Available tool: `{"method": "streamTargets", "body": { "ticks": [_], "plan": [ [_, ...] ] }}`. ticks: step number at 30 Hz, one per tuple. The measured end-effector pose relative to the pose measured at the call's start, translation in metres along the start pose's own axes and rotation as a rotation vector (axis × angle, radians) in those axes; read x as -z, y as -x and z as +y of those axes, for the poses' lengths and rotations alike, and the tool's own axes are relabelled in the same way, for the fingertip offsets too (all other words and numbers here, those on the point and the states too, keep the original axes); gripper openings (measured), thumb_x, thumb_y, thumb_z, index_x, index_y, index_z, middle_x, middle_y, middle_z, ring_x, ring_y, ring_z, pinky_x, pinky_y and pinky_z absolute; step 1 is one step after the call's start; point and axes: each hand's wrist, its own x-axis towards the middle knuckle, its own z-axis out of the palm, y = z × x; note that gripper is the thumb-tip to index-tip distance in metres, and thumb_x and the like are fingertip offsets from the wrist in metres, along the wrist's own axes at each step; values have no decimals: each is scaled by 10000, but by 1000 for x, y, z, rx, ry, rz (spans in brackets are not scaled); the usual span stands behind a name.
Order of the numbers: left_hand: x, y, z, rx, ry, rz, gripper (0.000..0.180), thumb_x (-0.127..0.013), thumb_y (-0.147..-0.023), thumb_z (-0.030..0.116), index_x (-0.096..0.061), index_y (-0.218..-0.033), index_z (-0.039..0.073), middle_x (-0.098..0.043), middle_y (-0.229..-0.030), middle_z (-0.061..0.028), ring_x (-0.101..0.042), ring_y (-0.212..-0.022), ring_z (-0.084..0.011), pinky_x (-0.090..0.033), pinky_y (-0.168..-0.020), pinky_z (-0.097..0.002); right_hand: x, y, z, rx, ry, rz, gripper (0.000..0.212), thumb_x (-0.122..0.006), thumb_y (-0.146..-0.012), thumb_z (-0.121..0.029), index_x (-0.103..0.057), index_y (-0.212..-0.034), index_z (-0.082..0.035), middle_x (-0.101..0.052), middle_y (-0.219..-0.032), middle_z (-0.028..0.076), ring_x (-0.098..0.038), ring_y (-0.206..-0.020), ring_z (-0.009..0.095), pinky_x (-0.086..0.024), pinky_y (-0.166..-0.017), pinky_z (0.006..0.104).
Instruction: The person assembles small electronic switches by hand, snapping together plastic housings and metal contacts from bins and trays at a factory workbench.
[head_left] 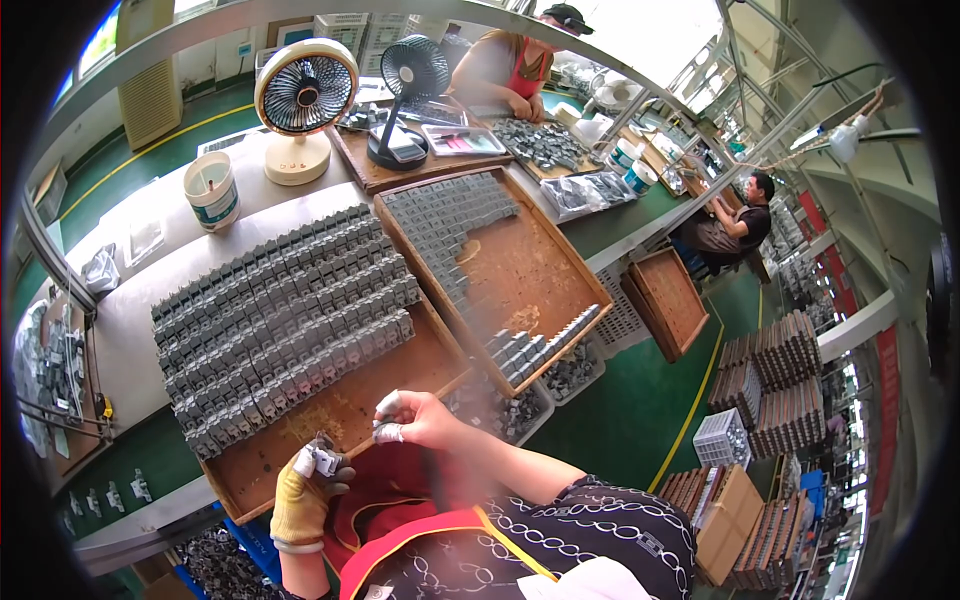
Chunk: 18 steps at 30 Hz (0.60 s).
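Note:
My left hand [300,507], in a yellow glove with pale fingertips, grips a small grey moulded part [325,459] above the near edge of a wooden tray. My right hand [428,422] is bare but for white coverings on the fingertips. Its thumb and fingers come together beside the left hand, apart from the grey part; whether anything small is between them is hidden. The wooden tray [372,392] under my hands carries long, tight rows of grey housings [285,320]. Farther right, a second wooden tray [535,272] is partly filled with similar grey parts [450,207].
A white fan [306,95], a dark fan [412,80] and a white tub [211,190] stand behind the trays. Plastic bins of grey parts [572,372] sit below the right tray. One person [505,72] works across the bench; another [738,222] sits farther right.

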Motion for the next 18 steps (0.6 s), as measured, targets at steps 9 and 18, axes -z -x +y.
{"method": "streamTargets", "body": {
  "ticks": [9, 18],
  "plan": [
    [-4, -1, -2, -10, 2, -13, 564, -670, -940, 421, -559, -1313, 13, -705, -1020, -134, -720, -844, -245, -586, -655, -294, 1, 3, -4, -1, 12, 24, 242, -776, -858, 10, -638, -1055, -15, -699, -958, 38, -675, -904, 102, -565, -817, 268],
    [-7, 1, 2, 8, -26, -12, 527, -708, -909, 440, -583, -1284, 91, -710, -1033, -102, -709, -846, -216, -560, -669, -294, -1, 2, -3, 9, 16, 25, 244, -779, -852, 16, -638, -1049, -16, -701, -961, 41, -679, -905, 102, -568, -817, 267]
  ]
}}
